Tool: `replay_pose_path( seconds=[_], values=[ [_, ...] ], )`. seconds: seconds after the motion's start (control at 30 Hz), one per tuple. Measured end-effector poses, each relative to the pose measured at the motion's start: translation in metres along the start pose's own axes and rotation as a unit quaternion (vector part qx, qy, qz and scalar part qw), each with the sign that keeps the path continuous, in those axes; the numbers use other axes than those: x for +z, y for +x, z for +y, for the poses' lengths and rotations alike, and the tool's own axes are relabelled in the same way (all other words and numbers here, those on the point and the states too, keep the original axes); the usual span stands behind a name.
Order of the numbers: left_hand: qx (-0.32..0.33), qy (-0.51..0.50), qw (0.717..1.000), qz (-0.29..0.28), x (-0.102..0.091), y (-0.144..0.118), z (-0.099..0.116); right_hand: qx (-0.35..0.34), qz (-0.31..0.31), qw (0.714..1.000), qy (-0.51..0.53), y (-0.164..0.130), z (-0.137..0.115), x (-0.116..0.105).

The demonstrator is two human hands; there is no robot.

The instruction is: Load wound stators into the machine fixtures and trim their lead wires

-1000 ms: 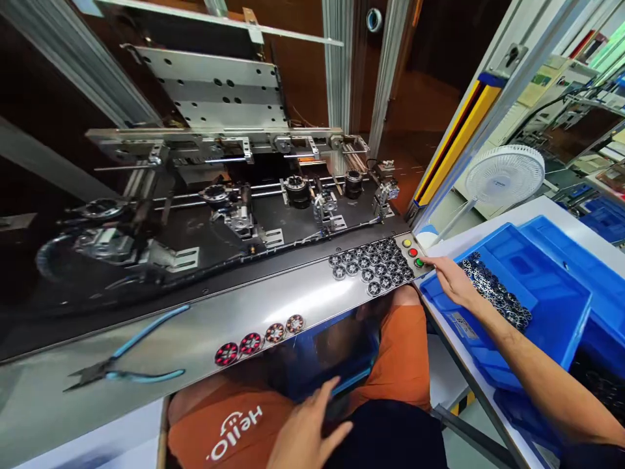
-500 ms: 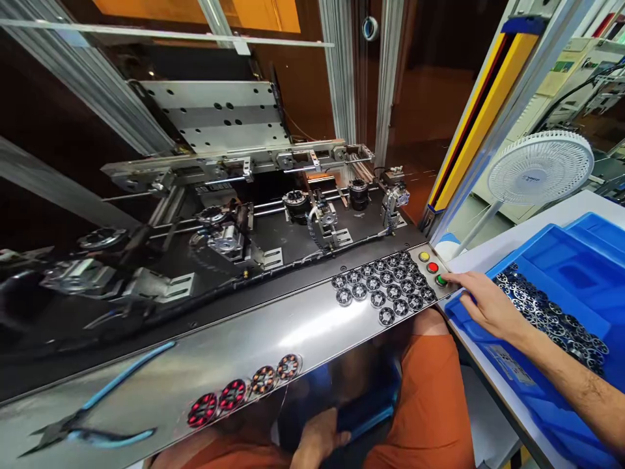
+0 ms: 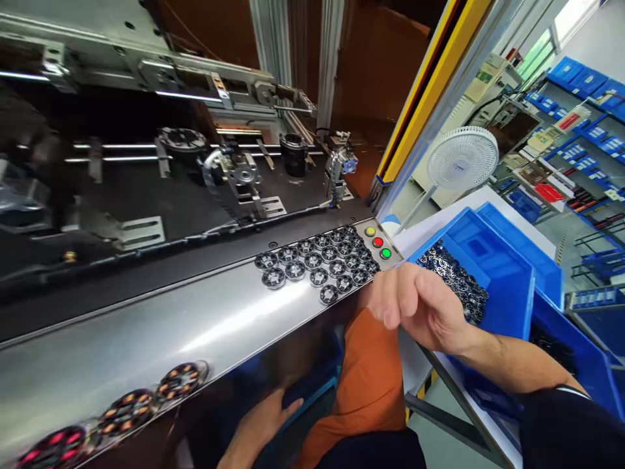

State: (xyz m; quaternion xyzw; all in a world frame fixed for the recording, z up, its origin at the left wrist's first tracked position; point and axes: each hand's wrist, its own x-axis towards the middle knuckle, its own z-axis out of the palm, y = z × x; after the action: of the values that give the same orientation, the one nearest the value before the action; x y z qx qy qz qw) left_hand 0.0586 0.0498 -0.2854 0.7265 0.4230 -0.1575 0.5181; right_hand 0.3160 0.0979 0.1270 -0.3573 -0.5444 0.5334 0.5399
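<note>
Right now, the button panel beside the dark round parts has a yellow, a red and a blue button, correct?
No: the head view shows the third button is green, not blue. The yellow button, red button and dark round parts beside the panel are as you said.

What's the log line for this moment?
right hand: curled, near button panel | left hand: below ledge | ledge: black rings, orange-marked rings

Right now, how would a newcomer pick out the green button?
Follow the silver ledge to its right end, where a small panel holds three buttons. The green button ends their row, after the yellow button and red button, and it alone is green.
</note>
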Motion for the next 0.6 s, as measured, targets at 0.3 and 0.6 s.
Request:
replay_pose_path(
  seconds=[0.3, 0.6],
  values=[
    [0.023, -0.002, 1.000, -0.007, 0.003, 0.004, 0.001, 0.039, -0.071, 0.993, 0.085, 0.004, 0.003, 0.009],
    [0.027, -0.031, 0.999, -0.004, 0.003, 0.006, -0.001, -0.007, -0.109, 0.986, 0.124, 0.003, 0.014, 0.003]
  ],
)
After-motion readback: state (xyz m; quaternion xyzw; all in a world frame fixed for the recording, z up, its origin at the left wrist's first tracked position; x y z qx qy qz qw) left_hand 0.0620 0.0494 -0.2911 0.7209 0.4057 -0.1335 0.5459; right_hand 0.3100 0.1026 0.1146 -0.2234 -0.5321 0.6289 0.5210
